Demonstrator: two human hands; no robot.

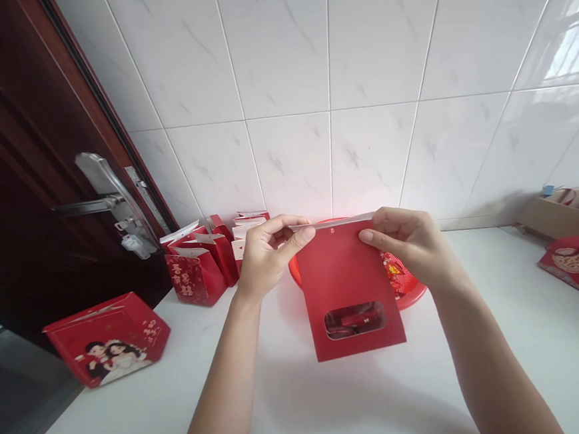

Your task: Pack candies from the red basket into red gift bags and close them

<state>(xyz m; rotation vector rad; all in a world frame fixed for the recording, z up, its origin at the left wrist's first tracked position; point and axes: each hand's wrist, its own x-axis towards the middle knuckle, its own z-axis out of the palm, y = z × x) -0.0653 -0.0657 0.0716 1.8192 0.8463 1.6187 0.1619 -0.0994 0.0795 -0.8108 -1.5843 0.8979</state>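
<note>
At the far left is a dark door (4, 192) with a metal handle (88, 206). Beside it, near the counter's edge, a red box (116, 341) with a printed couple leans at a slant. Next come several red gift bags (198, 274), clustered upright near the tiled wall (290, 167), perhaps to leave the front of the counter (284, 404) free for the hands.

Toward the middle, the left hand (265, 256) pinches the upper left corner of a red paper bag (343, 266), thumb on the near face and fingers behind. The bag hangs in front of a red basin (415, 297), seemingly off the counter. Its long axis runs up and down, the bottom swung a little rightward; the white-lined top edge is uppermost, and the face with the clear window, set low, points toward the person. Dark red shapes show through that window, too indistinct to name. Bright wrapped packets sit in the basin to its right.

The right hand (412, 244) has a matching grip on the upper right corner. Holding both corners probably keeps the top edge taut and the bag level. At the far right, red decorated boxes (576, 261) rest before an open cardboard carton (545, 217).
</note>
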